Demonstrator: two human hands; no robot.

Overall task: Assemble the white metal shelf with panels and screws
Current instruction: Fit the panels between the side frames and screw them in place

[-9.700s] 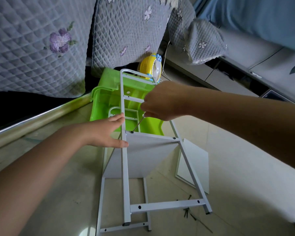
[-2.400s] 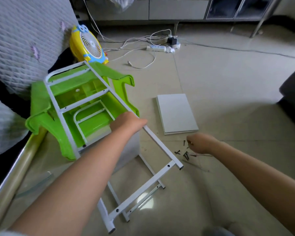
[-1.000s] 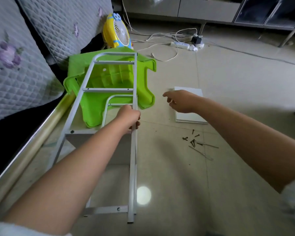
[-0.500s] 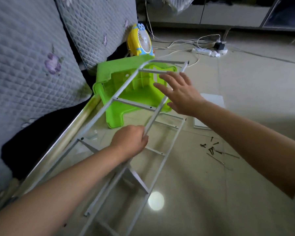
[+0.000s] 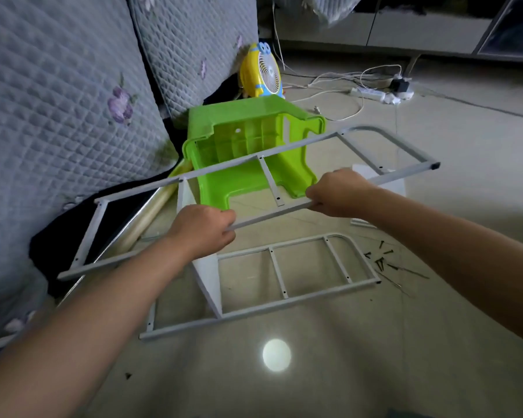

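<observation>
I see the white metal shelf [image 5: 255,173] lying on its side, its upper side frame [image 5: 266,181] raised off the floor and its lower side frame [image 5: 284,277] flat on the tiles; one white panel [image 5: 207,274] joins the two near their middle. A spare panel [image 5: 388,184] lies flat beyond; dark screws [image 5: 379,260] sit scattered just right of the lower frame.

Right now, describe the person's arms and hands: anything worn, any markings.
Both forearms are bare up to the frame edge, with no sleeve showing. The left hand and right hand wear no gloves; no rings, watch or wristband show. No marks or tattoos are visible.
</observation>
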